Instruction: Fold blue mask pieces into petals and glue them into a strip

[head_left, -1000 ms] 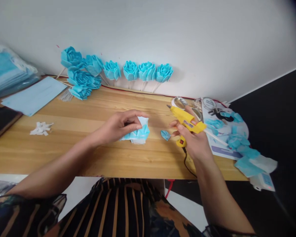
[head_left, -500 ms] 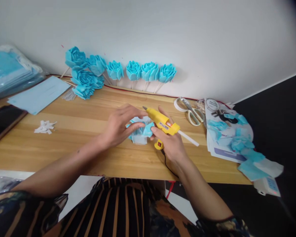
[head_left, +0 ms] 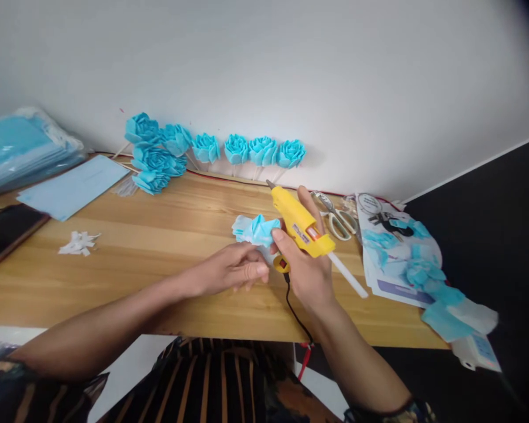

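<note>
In my right hand is a yellow glue gun, its nozzle aimed up and to the left. A white glue stick juts from its rear. The right thumb and fingertips also pinch the edge of a crumpled light-blue fabric flower. Just below that flower, my left hand is closed, with its fingers curled and its thumb towards the gun's handle. Whatever the left fingers hold, if anything, is hidden. A black cord runs down from the handle over the table edge.
Several finished blue flowers on sticks lean along the wall. White scissors and a paper with blue scraps lie right. On the left are white strips, a phone, a blue sheet and a plastic-wrapped stack.
My left hand has moved from the flower's left side down to below it, its fingers curling. The glue gun has shifted slightly right and turned more steeply. The camera view has tilted up.
</note>
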